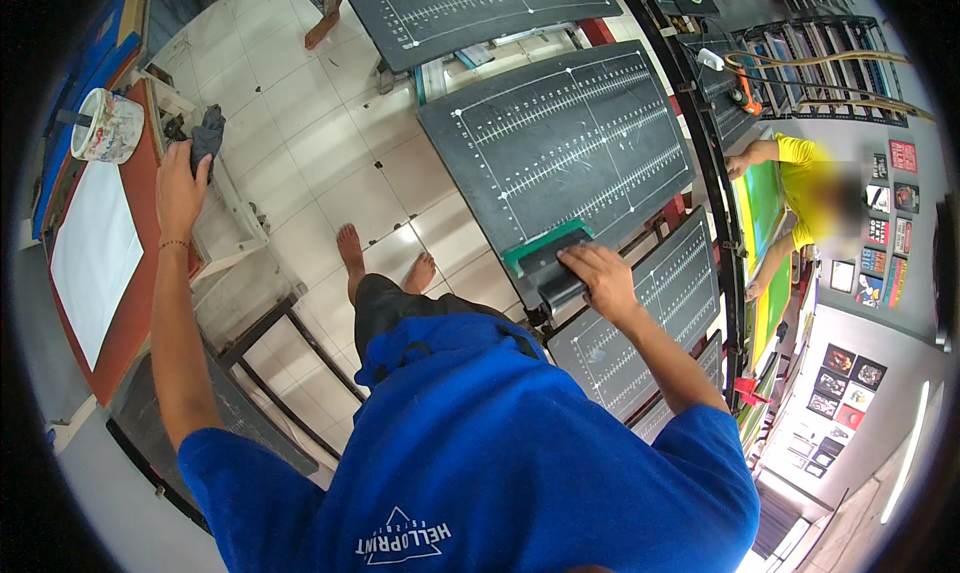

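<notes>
My left hand (182,191), out at the far left, has its fingers closed on a crumpled dark grey cloth (208,141) at the edge of a wooden stand. On the right, my right hand (600,276) grips a squeegee (553,272) with a black body and a green blade. The squeegee lies over the near left corner of a dark printing platen (570,143) marked with white ruler lines. Whether its blade touches the platen I cannot tell. My fingertips rest on top of the black body, and the thumb is hidden.
A paint-stained white bucket (108,126) and a white sheet (97,258) sit on a red-brown board (135,318) at the left. More platens (480,3) lie beyond and nearer. Across a dark rail, a person in a yellow shirt (797,188) works at green frames. My bare feet stand on tiles (300,173).
</notes>
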{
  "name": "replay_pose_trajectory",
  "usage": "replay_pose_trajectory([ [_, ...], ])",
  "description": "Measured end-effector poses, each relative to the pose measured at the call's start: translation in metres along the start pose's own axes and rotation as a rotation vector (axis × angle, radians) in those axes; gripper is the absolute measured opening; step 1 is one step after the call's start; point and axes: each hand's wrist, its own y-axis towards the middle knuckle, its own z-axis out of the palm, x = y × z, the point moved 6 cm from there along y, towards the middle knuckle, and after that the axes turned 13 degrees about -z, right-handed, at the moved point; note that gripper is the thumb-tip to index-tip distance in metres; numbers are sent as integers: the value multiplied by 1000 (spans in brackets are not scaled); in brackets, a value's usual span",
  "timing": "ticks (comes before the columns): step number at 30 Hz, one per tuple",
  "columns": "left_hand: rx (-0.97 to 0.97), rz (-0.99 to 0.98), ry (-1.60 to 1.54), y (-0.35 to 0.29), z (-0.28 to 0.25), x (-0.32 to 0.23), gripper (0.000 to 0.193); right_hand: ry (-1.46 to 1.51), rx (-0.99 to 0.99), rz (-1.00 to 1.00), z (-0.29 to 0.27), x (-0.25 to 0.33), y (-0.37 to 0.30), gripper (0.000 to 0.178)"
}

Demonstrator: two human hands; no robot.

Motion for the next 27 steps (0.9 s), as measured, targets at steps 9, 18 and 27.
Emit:
replay_pose_trajectory([
  [9,-57,33,7,3,0,0,40,-92,-246,198,-16,-51,151,71],
  [18,-7,60,-14,-2,-8,-12,38,-108,-205,453,1,-49,-31,63],
  [27,79,135,-54,0,-4,-10,38,-55,-205,556,16,37,-55,72],
])
